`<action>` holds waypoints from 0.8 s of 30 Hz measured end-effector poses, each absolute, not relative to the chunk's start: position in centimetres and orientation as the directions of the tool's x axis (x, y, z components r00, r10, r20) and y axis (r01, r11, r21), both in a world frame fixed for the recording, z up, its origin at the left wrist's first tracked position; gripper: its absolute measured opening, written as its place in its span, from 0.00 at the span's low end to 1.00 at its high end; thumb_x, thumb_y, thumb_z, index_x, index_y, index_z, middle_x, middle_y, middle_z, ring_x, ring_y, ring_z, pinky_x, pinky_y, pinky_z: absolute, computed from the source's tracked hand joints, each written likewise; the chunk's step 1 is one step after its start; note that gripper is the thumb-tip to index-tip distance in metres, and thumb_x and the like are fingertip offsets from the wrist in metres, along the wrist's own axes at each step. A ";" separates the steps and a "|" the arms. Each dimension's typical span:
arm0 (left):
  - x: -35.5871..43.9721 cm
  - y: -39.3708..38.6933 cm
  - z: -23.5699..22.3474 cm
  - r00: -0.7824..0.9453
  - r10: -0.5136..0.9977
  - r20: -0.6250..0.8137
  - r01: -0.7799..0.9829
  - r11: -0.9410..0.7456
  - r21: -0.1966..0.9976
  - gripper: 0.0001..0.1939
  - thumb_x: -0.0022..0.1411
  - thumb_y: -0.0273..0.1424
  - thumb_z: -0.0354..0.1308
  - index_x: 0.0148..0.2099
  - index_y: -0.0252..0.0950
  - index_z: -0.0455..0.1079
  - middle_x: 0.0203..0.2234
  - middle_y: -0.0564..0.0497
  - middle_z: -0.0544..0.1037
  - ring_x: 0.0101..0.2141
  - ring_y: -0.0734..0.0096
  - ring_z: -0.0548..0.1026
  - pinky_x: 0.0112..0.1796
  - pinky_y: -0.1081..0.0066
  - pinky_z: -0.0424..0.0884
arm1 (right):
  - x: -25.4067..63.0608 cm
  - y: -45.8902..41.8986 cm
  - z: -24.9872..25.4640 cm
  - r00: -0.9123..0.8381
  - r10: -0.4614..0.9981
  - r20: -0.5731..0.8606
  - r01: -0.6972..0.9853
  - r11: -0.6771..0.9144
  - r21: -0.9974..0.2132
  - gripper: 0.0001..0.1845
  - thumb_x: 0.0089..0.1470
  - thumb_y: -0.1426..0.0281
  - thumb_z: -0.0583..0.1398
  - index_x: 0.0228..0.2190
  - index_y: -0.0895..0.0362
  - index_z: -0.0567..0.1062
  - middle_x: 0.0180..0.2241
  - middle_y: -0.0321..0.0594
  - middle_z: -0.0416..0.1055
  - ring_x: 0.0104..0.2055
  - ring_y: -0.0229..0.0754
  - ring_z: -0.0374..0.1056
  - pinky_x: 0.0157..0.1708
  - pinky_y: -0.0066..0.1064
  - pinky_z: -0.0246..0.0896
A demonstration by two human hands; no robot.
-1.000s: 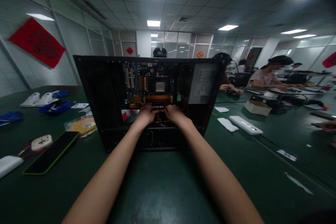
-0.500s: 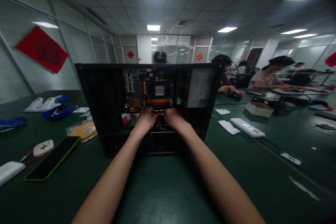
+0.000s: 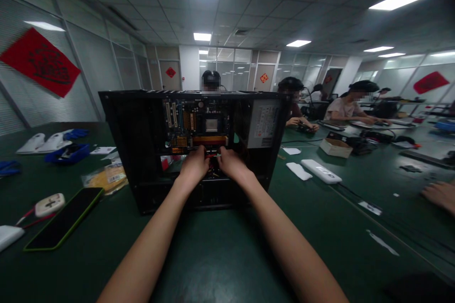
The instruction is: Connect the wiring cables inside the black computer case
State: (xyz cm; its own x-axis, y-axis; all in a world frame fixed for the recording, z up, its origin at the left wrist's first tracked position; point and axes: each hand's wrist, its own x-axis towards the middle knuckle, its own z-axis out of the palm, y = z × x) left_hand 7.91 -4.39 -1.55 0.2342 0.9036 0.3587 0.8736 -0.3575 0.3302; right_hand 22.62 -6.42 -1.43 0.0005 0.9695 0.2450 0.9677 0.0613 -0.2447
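Note:
A black computer case point(image 3: 124, 151) stands upright before me with its side open. Inside it a motherboard point(image 3: 185, 120) is mounted at the top and a grey power supply point(image 3: 262, 125) sits at the upper right. Below the memory slots point(image 3: 209, 141), my left hand point(image 3: 194, 166) and my right hand point(image 3: 232, 164) reach into the case close together, fingers closed in a pinch. Thin red and dark cables point(image 3: 213, 163) run between the fingertips, and both hands seem to grip them. The cable ends are too small and dark to make out.
On the green table point(image 3: 213, 265) a phone point(image 3: 66, 218), a plastic bag point(image 3: 104, 180) and a blue tray point(image 3: 67, 154) lie left of the case. At right are a white power bank point(image 3: 322, 171) and a cardboard box point(image 3: 336, 147). Co-workers sit behind; another person's hand point(image 3: 441, 195) rests far right.
My view has turned slightly right, and the case's top leans a little differently. Both hands stay at the cables, the right slightly closer to the left. Another person's hand has appeared at the right edge.

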 end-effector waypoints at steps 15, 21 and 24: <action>8.1 -4.9 -1.1 0.156 0.937 0.312 0.930 -0.246 0.273 0.20 0.67 0.41 0.52 0.53 0.33 0.71 0.47 0.36 0.79 0.48 0.51 0.77 0.45 0.62 0.71 | 22.6 -6.3 -1.3 -0.018 0.975 0.219 0.974 0.067 -0.217 0.14 0.66 0.67 0.52 0.49 0.60 0.69 0.44 0.53 0.76 0.45 0.50 0.75 0.39 0.32 0.64; 8.2 -4.1 -1.1 0.235 0.945 0.229 0.906 -0.298 0.300 0.18 0.63 0.41 0.57 0.47 0.33 0.76 0.43 0.38 0.81 0.46 0.51 0.79 0.44 0.64 0.72 | 22.7 -5.9 -1.6 -0.027 0.975 0.223 0.976 0.074 -0.207 0.17 0.67 0.65 0.52 0.44 0.61 0.77 0.45 0.55 0.76 0.47 0.51 0.74 0.42 0.32 0.65; 8.3 -3.7 -1.3 0.253 0.938 0.235 0.894 -0.320 0.314 0.17 0.61 0.38 0.60 0.47 0.31 0.77 0.43 0.38 0.82 0.46 0.54 0.79 0.44 0.67 0.72 | 22.8 -5.4 -1.7 -0.036 0.976 0.214 0.970 0.086 -0.227 0.18 0.67 0.68 0.51 0.45 0.62 0.77 0.45 0.56 0.77 0.48 0.50 0.74 0.43 0.32 0.64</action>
State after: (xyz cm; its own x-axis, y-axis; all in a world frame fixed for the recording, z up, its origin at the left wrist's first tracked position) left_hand 8.33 -3.65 -1.34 0.2533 0.9385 0.2347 0.8941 -0.3198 0.3137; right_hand 22.79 -5.40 -1.68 -0.0362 0.9762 0.2137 0.9701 0.0857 -0.2271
